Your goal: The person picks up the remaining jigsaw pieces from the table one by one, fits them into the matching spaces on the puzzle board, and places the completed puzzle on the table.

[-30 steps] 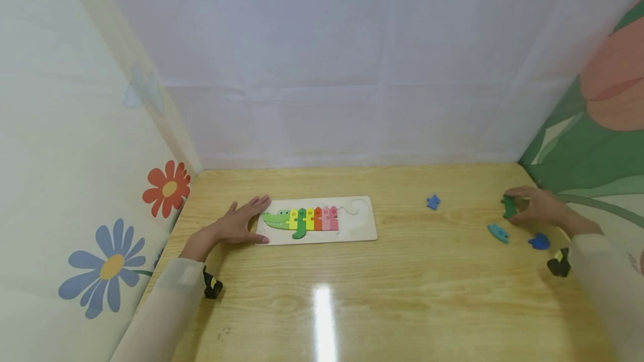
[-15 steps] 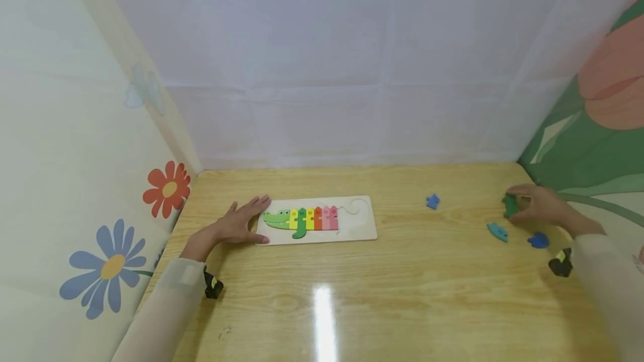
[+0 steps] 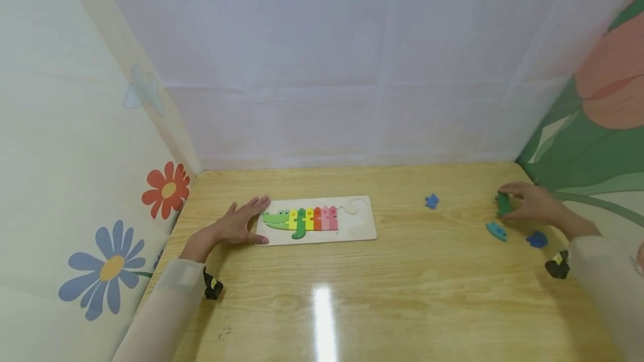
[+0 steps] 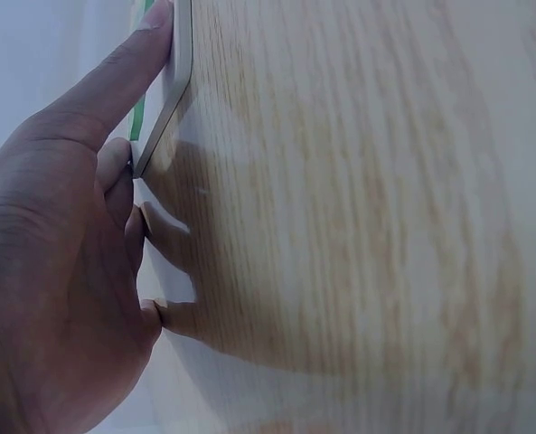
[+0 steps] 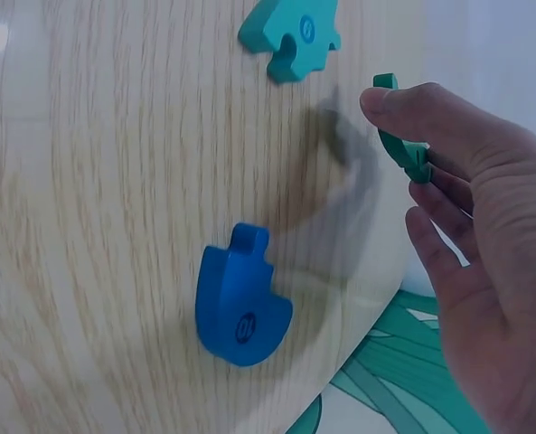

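My left hand [image 3: 235,226] rests with spread fingers and thumb at the left end of a pale wooden puzzle board [image 3: 359,225]. In the left wrist view its thumb [image 4: 114,86] lies along the board's edge. A crocodile's head [image 3: 275,220] and several coloured body pieces sit in the board; the curled tail outline at the right is bare. Far right, my right hand [image 3: 535,205] pinches a green puzzle piece [image 5: 392,149] between thumb and fingers, and it is tilted above the table in the right wrist view. A teal piece [image 3: 497,231] and a dark blue piece [image 5: 245,312] lie near that hand.
A small blue puzzle piece [image 3: 431,201] lies between the board and my right hand. The wooden table [image 3: 402,295] ends at a white cloth [image 3: 302,71] behind, with flower-printed cloths at both sides. Light glares off the table's front middle.
My right hand has shifted slightly left with the green puzzle piece held between its fingers. My left hand keeps its place at the board's left end.
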Demonstrator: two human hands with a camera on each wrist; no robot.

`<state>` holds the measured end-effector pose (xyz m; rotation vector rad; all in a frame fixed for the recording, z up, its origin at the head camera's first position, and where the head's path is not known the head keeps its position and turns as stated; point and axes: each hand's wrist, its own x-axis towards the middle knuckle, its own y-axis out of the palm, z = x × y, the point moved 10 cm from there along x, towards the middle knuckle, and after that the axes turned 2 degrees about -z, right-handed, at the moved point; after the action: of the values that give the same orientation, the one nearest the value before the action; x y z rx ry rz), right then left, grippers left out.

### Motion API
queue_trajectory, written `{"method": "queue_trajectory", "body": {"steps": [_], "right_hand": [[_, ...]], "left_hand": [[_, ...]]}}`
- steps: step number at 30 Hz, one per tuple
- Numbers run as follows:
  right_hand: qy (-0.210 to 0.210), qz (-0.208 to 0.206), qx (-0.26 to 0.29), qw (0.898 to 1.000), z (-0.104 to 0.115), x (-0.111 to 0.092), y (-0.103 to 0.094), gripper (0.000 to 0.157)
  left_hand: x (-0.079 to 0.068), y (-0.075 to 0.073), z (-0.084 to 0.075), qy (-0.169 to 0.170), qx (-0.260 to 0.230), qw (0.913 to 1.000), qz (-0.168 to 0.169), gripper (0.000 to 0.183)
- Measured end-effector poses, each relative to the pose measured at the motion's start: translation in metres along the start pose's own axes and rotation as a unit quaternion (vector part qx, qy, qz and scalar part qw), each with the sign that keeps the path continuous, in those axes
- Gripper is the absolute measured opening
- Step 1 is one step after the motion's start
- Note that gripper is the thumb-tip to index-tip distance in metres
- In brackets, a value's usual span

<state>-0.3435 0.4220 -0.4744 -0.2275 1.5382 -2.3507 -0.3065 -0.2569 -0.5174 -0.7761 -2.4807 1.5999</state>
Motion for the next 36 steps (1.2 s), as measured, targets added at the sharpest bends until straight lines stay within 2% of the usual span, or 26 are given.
{"method": "queue_trajectory", "body": {"steps": [13,24,31,36], "right_hand": [[-0.032,-0.018,-0.003,0.999,0.019,0.008,-0.001,0.078],[-0.091,-0.053,-0.069,0.992,0.044,0.013,-0.006,0.077],[-0.099,-0.047,-0.048,0.993,0.057,0.016,0.000,0.079],[-0.111,-0.045,-0.053,0.991,0.065,0.019,0.001,0.077]], "left_hand": [[0.000,0.000,0.000,0.004,-0.006,1.0000,-0.005,0.111],[-0.001,-0.005,-0.003,0.005,-0.001,1.0000,-0.007,0.110],[-0.001,-0.001,-0.002,0.006,-0.005,1.0000,-0.002,0.110],[0.001,0.000,0.000,0.004,0.001,1.0000,-0.001,0.110]]}}
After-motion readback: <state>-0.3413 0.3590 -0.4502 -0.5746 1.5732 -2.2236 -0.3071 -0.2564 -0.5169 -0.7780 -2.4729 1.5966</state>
